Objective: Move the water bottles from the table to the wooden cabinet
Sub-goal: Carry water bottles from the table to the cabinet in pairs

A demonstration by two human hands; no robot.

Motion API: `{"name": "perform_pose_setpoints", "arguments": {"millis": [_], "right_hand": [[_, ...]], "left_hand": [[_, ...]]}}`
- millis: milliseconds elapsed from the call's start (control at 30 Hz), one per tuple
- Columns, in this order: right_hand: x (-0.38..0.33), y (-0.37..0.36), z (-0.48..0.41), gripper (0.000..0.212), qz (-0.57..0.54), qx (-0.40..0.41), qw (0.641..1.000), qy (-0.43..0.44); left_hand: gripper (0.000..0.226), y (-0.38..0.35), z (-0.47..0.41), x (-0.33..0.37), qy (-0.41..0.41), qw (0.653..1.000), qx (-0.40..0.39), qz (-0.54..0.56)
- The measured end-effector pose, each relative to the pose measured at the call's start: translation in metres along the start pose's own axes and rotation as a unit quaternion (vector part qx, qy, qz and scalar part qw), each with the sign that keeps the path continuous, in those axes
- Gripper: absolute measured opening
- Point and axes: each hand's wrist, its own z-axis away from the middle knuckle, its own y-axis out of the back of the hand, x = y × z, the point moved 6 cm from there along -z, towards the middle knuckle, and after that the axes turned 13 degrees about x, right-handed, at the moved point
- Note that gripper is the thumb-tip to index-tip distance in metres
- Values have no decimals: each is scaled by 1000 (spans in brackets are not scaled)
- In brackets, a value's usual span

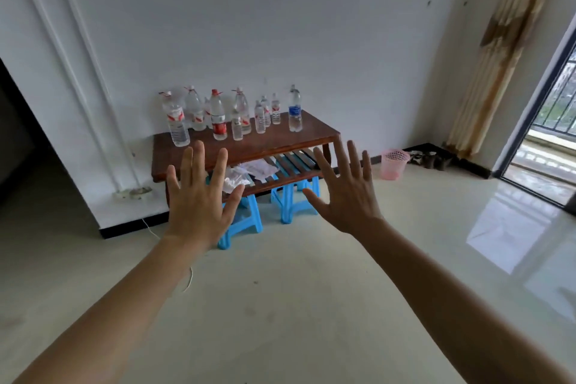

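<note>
brown table (265, 142), blue stools (246, 221), pink basket (393, 164)

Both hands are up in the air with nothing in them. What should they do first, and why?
Probably step closer and reach for one bottle, such as the big front-left bottle. The left hand and right hand are both open and empty, apparently short of the wooden table, and every bottle stands upright on its top. The cabinet is not in view.

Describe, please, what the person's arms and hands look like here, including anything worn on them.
Both forearms are bare as far as the frame shows; no sleeves are visible. The left hand and the right hand wear no gloves, and no rings, watch or bracelet can be seen on either. The fingers are long and slim, and no markings show on the backs of the hands.
</note>
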Motion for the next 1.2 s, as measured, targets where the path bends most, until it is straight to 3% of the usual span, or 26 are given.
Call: {"name": "perform_pose_setpoints", "arguments": {"millis": [433, 633, 800, 1200], "right_hand": [[95, -239, -202, 92, -26, -40, 997, -60], [166, -399, -294, 88, -46, -75, 994, -69], [212, -498, -399, 96, -52, -76, 995, -37], [181, -745, -527, 94, -124, -160, 979, 1]], "left_hand": [[79, -262, -213, -46, 4, 996, -85, -33], [83, -423, -305, -46, 64, 987, -136, -63], [84, -516, -399, -48, 97, 983, -146, -63], [90, -732, -457, -159, 225, 956, -186, 1]]}}
